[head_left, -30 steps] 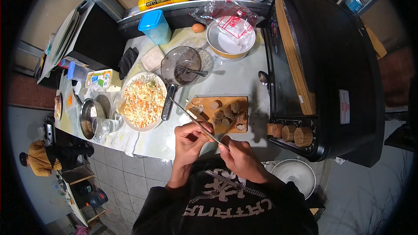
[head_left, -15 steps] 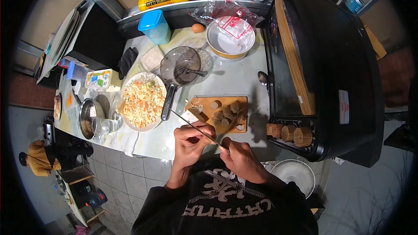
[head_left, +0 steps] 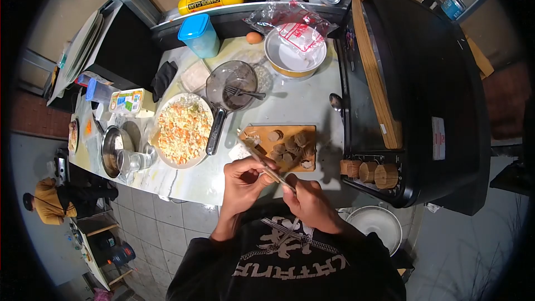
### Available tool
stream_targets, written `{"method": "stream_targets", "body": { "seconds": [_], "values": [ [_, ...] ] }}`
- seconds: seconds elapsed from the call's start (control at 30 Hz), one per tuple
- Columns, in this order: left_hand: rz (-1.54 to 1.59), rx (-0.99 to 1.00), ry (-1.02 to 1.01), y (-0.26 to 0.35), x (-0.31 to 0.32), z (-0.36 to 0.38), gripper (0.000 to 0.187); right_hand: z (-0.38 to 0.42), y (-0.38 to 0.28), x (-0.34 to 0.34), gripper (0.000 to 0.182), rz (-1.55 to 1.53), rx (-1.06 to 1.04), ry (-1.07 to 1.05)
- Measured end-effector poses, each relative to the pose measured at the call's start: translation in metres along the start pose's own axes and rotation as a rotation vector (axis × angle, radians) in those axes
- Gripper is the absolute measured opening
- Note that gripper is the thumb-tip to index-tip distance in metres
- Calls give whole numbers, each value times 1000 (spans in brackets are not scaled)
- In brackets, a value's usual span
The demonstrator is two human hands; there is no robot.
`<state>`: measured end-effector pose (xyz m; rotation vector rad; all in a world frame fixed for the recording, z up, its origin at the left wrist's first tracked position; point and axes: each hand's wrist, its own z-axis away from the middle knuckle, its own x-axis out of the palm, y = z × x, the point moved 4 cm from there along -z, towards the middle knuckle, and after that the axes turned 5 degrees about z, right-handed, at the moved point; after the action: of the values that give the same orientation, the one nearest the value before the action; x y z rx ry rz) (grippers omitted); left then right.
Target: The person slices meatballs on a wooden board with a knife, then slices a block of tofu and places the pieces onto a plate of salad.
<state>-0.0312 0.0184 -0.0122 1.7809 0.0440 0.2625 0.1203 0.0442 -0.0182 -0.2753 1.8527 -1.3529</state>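
My right hand (head_left: 310,205) is closed round the handle end of a knife (head_left: 254,153), whose blade slants up and left in front of my left hand. With fingers pinched, my left hand (head_left: 243,185) holds a small brown piece (head_left: 271,176) against the blade, mostly hidden by the fingers. Just beyond both hands lies a wooden cutting board (head_left: 262,130) with several round brown chunks (head_left: 291,146). A white packet or wrapper (head_left: 238,152) rests at the board's left edge, partly covered by the knife.
Left of the board are a plate of chopped food (head_left: 183,129) and a dark pan (head_left: 245,72) with a fork inside. A white bowl (head_left: 273,56) under a plastic bag and an egg (head_left: 254,38) sit behind. A black oven (head_left: 429,95) borders the right side; another person (head_left: 49,200) is far left.
The knife has turned, so its blade now shows its broad face rather than a thin edge. Both hands stay in nearly the same place.
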Motion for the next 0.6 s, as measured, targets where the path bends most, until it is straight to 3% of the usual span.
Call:
{"method": "stream_targets", "body": {
  "seconds": [0.07, 0.1, 0.17, 0.3, 0.6],
  "values": [
    [289, -120, 113, -14, 5, 6, 20, -1, 0, 0, 15, -23, 0, 31],
    [288, -117, 113, -21, 5, 10, 20, 0, 0, 1, 15, -18, -21, 58],
    [367, -149, 136, -39, 3, 21, 37, 0, -1, 0, 15, -10, -41, 88],
    [517, -159, 206, -42, 10, 26, 28, 3, 3, 1, 17, -50, -41, 146],
    [201, -21, 170, -13, 4, 17, 13, 1, -3, -3, 18, -50, 11, 1]
  ]
}}
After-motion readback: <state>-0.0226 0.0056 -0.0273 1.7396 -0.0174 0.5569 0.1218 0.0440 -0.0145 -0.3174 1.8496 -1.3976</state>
